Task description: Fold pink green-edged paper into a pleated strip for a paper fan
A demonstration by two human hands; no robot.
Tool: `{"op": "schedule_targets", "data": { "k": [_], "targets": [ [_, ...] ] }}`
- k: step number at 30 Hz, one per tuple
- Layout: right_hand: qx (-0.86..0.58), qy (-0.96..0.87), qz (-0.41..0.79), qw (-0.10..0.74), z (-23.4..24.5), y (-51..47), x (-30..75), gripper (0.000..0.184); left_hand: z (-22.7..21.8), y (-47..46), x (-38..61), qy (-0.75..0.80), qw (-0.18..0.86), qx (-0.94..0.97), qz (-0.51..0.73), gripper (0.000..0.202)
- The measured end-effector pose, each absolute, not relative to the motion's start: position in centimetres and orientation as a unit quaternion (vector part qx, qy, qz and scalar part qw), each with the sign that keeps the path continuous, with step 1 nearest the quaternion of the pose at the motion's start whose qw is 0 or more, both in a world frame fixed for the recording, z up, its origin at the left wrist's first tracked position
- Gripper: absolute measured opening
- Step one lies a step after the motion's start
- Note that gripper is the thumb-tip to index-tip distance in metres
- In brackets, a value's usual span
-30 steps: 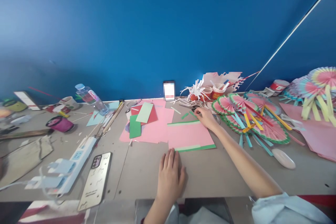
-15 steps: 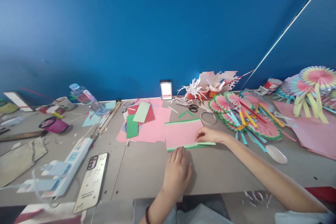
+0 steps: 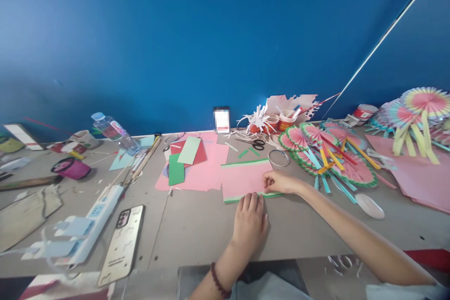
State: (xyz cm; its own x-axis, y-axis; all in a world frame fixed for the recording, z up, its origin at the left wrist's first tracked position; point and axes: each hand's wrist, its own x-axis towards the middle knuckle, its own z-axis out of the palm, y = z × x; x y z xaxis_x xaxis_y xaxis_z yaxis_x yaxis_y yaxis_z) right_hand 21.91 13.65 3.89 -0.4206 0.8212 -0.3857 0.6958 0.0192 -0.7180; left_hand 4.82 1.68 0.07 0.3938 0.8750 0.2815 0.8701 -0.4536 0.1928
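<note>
A pink paper sheet with green strips along its far and near edges lies on the grey table in front of me. My left hand rests flat on the table, fingers together, with the fingertips touching the sheet's near edge. My right hand is curled at the sheet's near right corner, and its fingers pinch the paper edge there. Black-handled scissors and a ring of clear tape lie just beyond the sheet.
More pink, red and green sheets lie to the left. Folded paper fans spread out on the right, with paper cups behind them. A phone, a power strip and a water bottle are at the left.
My right hand came back from the scissors to the sheet's near right corner. My left hand slid right and forward to the sheet's near edge.
</note>
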Motion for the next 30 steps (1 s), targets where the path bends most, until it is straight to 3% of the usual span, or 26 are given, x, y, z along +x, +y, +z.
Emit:
{"op": "schedule_targets", "data": {
  "k": [12, 23, 30],
  "targets": [
    [-0.539, -0.729, 0.421, 0.031, 4.4, 14.0, 21.6, 0.012, 0.4, 1.6, 5.3, 0.526, -0.027, 0.839, 0.138, 0.052],
    [-0.575, -0.763, 0.292, -0.036, 5.5, 13.7, 21.0, 0.015, 0.9, 1.6, 6.1, 0.528, -0.04, 0.84, 0.121, 0.057],
    [-0.592, -0.751, 0.293, -0.02, 6.1, 12.8, 22.4, 0.011, 1.6, 1.9, 6.2, 0.533, -0.02, 0.839, 0.109, 0.051]
  ]
}}
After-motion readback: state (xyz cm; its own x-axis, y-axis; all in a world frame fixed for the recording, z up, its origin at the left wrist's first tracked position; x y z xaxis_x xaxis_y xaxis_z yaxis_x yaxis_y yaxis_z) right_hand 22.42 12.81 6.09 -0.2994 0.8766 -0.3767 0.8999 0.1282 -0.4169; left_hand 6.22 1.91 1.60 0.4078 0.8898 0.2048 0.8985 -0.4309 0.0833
